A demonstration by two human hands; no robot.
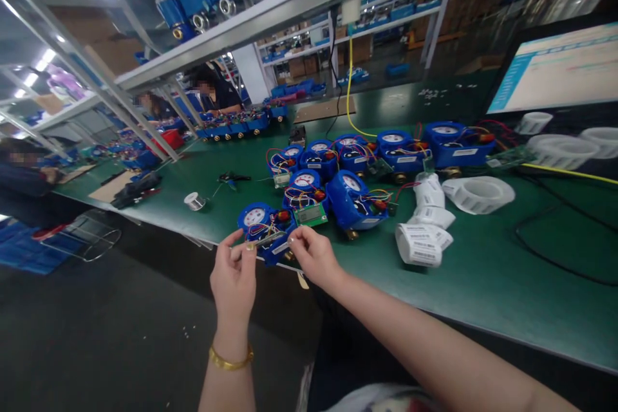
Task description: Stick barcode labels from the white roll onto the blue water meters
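At the front edge of the bench, my left hand (235, 280) pinches a small circuit board (269, 238) between thumb and fingers. The board is seen nearly edge-on above an open blue water meter (252, 214) with a white dial and coloured wires. My right hand (316, 259) is just to the right, thumb and forefinger pressed together by the board's far end; whatever it pinches is too small to make out. Directly behind stands another blue meter (305, 179) with a green display board (310, 214) in front. A larger blue meter (355, 203) sits to its right.
Several more blue meters (444, 141) line the back. Label rolls (419, 244) and a white ring-shaped roll (479, 194) lie at right, before a monitor (555, 71). A solder wire spool (194, 201) and pliers (234, 178) lie left. A metal shelf (270, 9) hangs overhead; people sit farther off.
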